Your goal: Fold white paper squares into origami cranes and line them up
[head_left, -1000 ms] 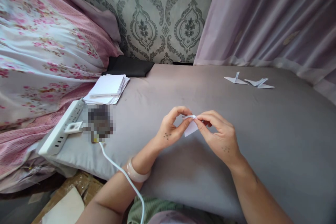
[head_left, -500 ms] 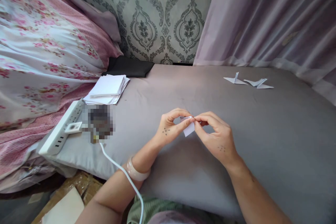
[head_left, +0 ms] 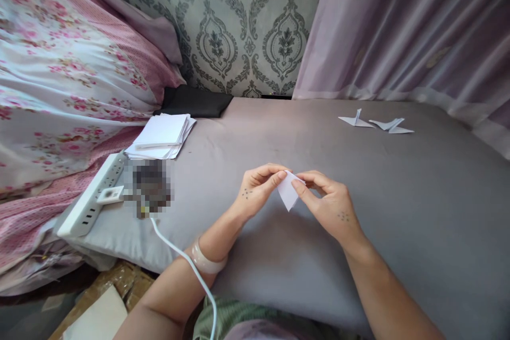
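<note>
A small piece of folded white paper (head_left: pixel 288 192), shaped like a diamond with its point downward, is held up between both hands over the grey-covered surface. My left hand (head_left: pixel 258 187) pinches its upper left corner between thumb and fingers. On the other side, my right hand (head_left: pixel 329 202) grips the right edge, thumb on the near face and fingers behind. The far side of the paper is hidden from me.
Two folded paper birds, one a paper crane (head_left: pixel 356 119), lie at the back right. A stack of white paper (head_left: pixel 161 133) sits back left, near a black flat item (head_left: pixel 195 102). A power strip (head_left: pixel 93 196) stands at left; a white cable (head_left: pixel 179 249) crosses over my left forearm.
The folded paper has turned to show a wider diamond face. My right thumb has shifted from the top onto its front right side. My left hand keeps its pinch.
</note>
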Motion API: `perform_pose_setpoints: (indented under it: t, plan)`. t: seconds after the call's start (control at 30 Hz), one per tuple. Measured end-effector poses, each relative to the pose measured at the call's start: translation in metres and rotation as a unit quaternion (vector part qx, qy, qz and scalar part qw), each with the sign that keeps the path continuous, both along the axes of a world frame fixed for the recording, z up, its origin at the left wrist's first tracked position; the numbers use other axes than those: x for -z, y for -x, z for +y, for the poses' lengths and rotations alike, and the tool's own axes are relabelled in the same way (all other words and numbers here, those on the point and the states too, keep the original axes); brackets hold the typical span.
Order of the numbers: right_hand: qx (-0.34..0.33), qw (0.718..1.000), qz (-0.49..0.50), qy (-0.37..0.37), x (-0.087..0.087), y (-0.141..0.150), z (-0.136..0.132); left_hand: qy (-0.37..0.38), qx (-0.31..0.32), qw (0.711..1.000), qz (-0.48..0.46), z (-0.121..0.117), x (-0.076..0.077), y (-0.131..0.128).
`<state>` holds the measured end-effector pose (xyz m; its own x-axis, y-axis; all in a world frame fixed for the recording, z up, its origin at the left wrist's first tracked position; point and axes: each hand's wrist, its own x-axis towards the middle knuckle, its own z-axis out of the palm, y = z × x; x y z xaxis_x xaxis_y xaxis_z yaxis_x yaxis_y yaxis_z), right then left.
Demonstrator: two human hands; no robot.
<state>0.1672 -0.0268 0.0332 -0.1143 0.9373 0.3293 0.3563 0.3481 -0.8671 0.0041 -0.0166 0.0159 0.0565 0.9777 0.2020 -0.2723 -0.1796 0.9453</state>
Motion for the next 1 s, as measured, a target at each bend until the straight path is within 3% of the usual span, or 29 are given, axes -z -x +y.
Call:
perform_pose_setpoints:
  t: [0.2,0.37,0.57,0.73,0.87,1.0]
  plan:
    - [0.005,0.999,0.026,0.027,0.000,0.002,-0.001,0.032,0.030,0.999,-0.014,0.001,0.000,-0.001]
    - [-0.001,0.999,0.012,0.040,0.004,0.004,0.001,0.031,0.007,0.999,-0.003,0.002,0.002,-0.001]
    - [-0.026,0.979,0.107,0.169,0.015,0.009,0.006,0.142,-0.047,0.979,-0.140,0.008,0.006,-0.003]
    - [-0.023,0.962,0.154,0.226,0.019,0.012,0.010,0.152,-0.081,0.963,-0.206,0.017,0.009,-0.003]
    - [0.034,0.947,0.241,0.209,0.019,0.007,0.017,0.130,-0.041,0.979,-0.154,0.016,0.012,-0.001]
    - [0.018,0.928,0.314,0.202,0.022,0.000,0.024,0.140,0.053,0.987,-0.062,0.009,0.012,-0.004]
